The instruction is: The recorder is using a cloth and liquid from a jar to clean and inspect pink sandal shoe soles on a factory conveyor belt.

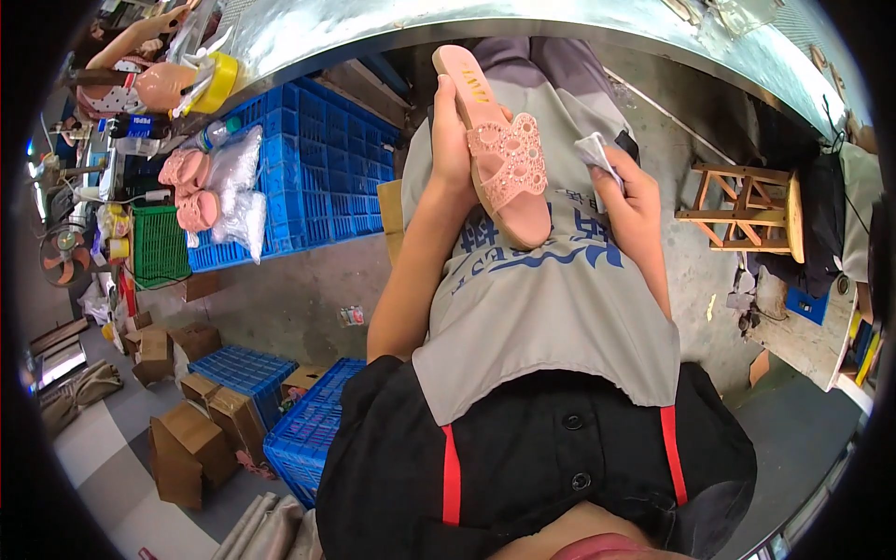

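A pink slide sandal [509, 161] with a cut-out, studded upper is held up over my lap, its toe pointing toward me. My left hand [450, 140] grips it near the heel end, thumb along the edge and fingers underneath. To the right of the sandal, my right hand [632, 194] pinches a small folded white cloth [597, 154], apart from the sandal. Below both hands, a grey apron [551, 317] with blue printing covers my front.
A metal worktable [392, 21] runs across the far side. At left, more pink sandals [191, 187] and plastic bags [238, 187] lie on blue crates [313, 177]. A wooden stool [747, 213] lies at right. Cardboard boxes [191, 448] stand lower left. Another person's arm [140, 35] shows at upper left.
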`<move>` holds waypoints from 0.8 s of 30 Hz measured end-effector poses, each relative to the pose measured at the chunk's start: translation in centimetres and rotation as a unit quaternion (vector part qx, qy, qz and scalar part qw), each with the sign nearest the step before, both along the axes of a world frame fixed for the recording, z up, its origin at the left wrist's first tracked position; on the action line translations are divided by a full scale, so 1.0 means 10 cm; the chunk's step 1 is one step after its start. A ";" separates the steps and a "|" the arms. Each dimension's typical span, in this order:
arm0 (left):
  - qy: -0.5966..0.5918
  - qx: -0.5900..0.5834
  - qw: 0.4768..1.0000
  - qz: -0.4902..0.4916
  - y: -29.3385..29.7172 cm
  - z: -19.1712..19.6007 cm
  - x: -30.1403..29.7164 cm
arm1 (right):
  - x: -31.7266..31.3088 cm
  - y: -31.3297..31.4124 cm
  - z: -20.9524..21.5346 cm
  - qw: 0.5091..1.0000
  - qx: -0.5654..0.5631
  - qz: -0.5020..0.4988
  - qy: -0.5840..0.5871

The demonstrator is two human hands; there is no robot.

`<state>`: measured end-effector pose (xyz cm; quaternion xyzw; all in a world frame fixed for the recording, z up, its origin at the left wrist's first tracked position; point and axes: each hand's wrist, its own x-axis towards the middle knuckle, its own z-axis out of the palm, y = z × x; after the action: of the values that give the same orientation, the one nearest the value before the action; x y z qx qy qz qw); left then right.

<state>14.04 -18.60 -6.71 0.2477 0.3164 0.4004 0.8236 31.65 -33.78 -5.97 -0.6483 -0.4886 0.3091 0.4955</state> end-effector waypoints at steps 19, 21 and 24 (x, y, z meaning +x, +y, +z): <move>0.207 0.158 0.965 -0.041 0.24 -0.14 0.07 | -0.06 0.53 0.97 0.845 0.142 0.337 -0.391; 0.277 0.178 0.942 -0.064 0.25 0.01 0.09 | 0.00 0.61 0.98 0.785 0.176 0.358 -0.474; 0.343 0.220 0.906 -0.119 0.36 -0.05 0.16 | 0.09 0.78 1.06 0.732 0.212 0.388 -0.519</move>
<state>15.64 -15.01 -7.24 0.5800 0.4514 0.2496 0.6305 32.59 -26.01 4.62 -0.3399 -0.9316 -0.0216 0.1269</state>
